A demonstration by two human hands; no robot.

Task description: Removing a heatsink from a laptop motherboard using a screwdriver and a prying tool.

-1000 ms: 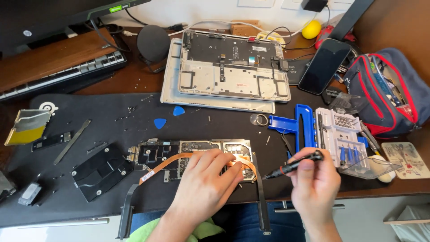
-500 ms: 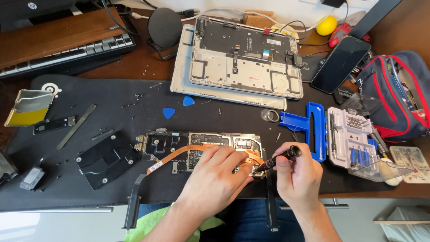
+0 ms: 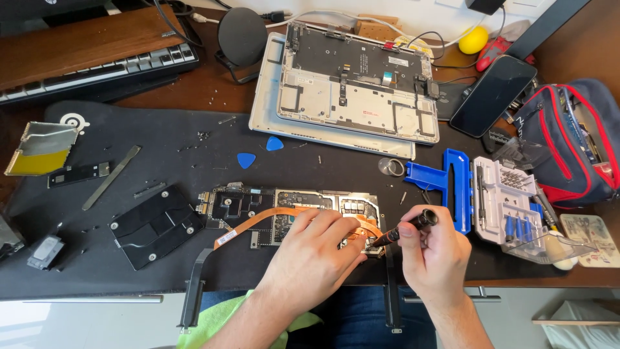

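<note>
An opened laptop shell (image 3: 352, 94) is lying at the far centre, its bare inner side facing up. A keyboard (image 3: 97, 68) is sitting under a wooden board (image 3: 84, 42) at the far left. Two blue picks (image 3: 258, 152) are resting on the black work mat (image 3: 161, 139). A dark phone (image 3: 492, 95) is leaning at the far right, beside a red-trimmed pouch (image 3: 571, 145). A clear bit case (image 3: 510, 203) is lying open at the right, next to a blue holder (image 3: 445, 181).

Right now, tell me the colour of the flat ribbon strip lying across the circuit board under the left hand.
Orange flat ribbon strip, clearest in the head view.
</note>
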